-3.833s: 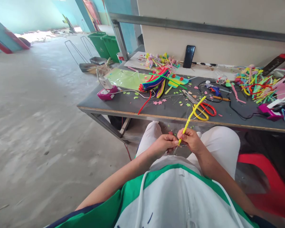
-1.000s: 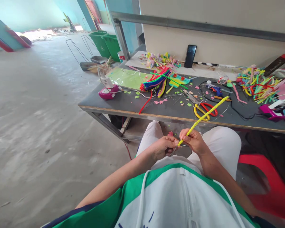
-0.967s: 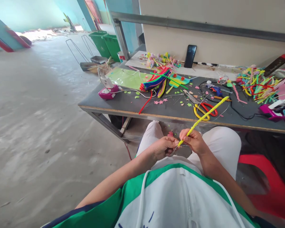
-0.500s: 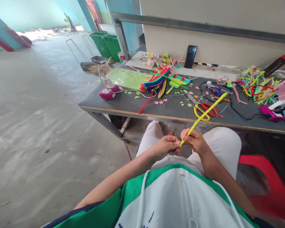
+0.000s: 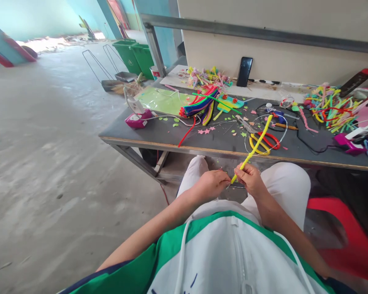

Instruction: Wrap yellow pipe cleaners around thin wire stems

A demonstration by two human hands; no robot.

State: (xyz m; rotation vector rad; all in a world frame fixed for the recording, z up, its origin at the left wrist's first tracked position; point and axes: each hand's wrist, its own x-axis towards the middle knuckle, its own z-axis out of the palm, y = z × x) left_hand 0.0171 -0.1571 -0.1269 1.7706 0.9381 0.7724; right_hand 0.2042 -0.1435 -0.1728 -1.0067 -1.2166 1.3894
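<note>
A long fuzzy yellow stick [image 5: 259, 141] slants up and away over my lap, its lower end between my hands. My right hand [image 5: 247, 175] is closed round it a little above that end. Fingers pinched, my left hand [image 5: 216, 183] is at the stick's lower tip, where a short bit of thin wire pokes out. A thin wire loop [image 5: 286, 132] curves around the stick's upper part. Beyond it on the table lie scissors with yellow and red handles [image 5: 272, 142].
On the grey table [image 5: 171, 136] lie a bundle of coloured pipe cleaners [image 5: 202, 105], a purple device [image 5: 138, 119], paper stars and a blue glue gun [image 5: 279, 117]. A phone [image 5: 244, 72] leans on the wall. A red stool [image 5: 340, 212] is at right.
The yellow stick now stands steeper, its top moved left. A wire loop has swung into view around it. My left hand's fingers have shifted slightly at the lower end.
</note>
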